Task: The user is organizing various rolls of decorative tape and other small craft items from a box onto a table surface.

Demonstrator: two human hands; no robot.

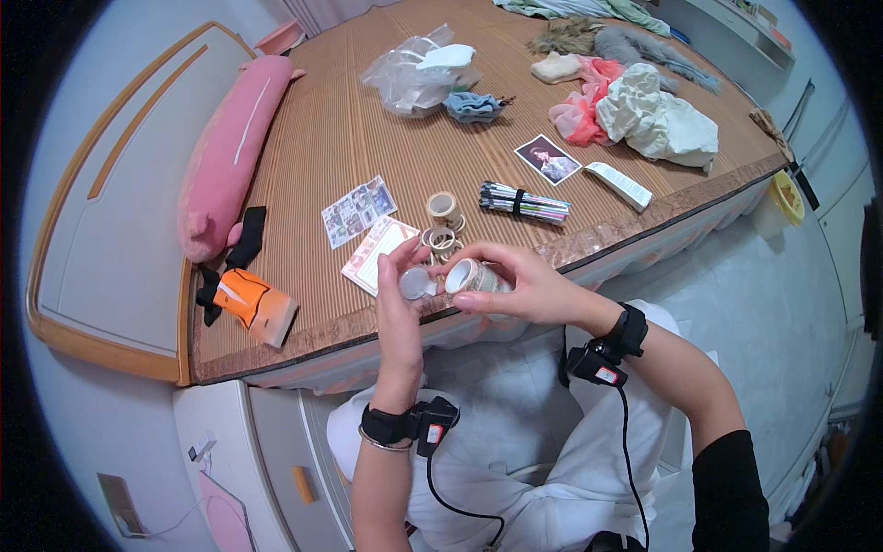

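Observation:
My right hand [533, 287] is closed around a short stack of decorative tape rolls [474, 276], the open core of the end roll turned toward my left. Beside it my left hand [400, 304] holds a small round translucent disc [417, 283] by the fingers; whether it is a lid or a thin roll I cannot tell. Just beyond my hands, more tape rolls [442, 210] lie on the bed mat, with several thin rings [441, 241] in front of them. A patterned note pad [371, 262] lies flat by my left fingertips, and a sticker sheet [357, 213] is behind it.
A strapped bundle of pens [524, 202], a photo card [548, 160] and a white box [619, 186] lie to the right. Farther back are a plastic bag [409, 74] and white cloth [653, 120]. An orange-capped pouch [256, 306] and pink plush [235, 156] are left.

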